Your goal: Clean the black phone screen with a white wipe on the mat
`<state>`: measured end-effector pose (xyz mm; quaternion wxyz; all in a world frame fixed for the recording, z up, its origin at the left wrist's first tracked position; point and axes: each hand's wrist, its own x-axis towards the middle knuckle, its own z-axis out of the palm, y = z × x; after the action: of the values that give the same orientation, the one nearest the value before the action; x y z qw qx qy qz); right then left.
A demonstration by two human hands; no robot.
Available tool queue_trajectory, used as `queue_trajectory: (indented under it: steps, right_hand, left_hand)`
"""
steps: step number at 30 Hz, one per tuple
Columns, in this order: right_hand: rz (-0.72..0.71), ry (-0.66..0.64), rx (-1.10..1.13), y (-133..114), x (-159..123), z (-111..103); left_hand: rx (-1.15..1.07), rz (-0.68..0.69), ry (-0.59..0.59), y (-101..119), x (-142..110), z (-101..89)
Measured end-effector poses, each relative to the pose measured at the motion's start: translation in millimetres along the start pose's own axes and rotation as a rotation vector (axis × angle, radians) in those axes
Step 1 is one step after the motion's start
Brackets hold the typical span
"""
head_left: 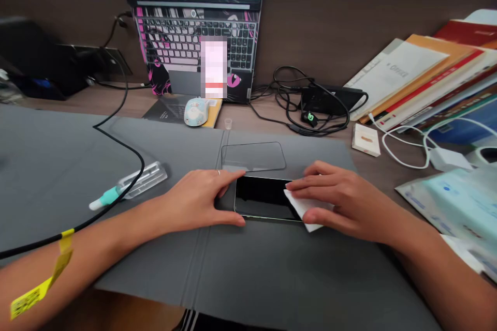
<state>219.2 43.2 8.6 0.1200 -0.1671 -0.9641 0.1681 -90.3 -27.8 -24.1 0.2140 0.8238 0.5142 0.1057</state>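
Observation:
A phone [264,197] lies flat on the grey desk mat with its black screen facing up. My left hand [205,199] braces its left end, thumb at the near edge and index finger at the far edge. Under the fingers of my right hand [337,199] is a folded white wipe [305,209], pressed on the right part of the screen and covering that end. Just beyond the phone rests a clear screen protector [254,156] with a dark border. Left of my left hand lies a clear plastic applicator [142,181] with a teal and white tip [104,198].
An open laptop [198,46] stands at the back, a mouse [196,112] before it. Black cables [318,108] and leaning books [430,83] are at the back right. A small box [365,139] and a wipes pack [462,201] sit rightward. A black cable [134,152] crosses my left forearm.

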Motion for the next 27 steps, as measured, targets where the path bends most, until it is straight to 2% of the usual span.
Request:
queue_trajectory:
  steps: [6, 17, 27]
  right_hand:
    - [0.028, -0.019, 0.135, 5.1, 0.3, 5.9]
    - [0.01, 0.034, 0.044, 4.5, -0.8, 7.8]
    - [0.038, 0.022, -0.037, 1.1, 0.5, 6.0]
  left_hand:
    - [-0.008, -0.037, -0.014, -1.5, -1.7, 5.2]
    - [-0.05, 0.056, 0.119, -11.1, -3.1, 19.8]
    - [-0.046, 0.095, 0.12, -8.7, 0.7, 18.1]
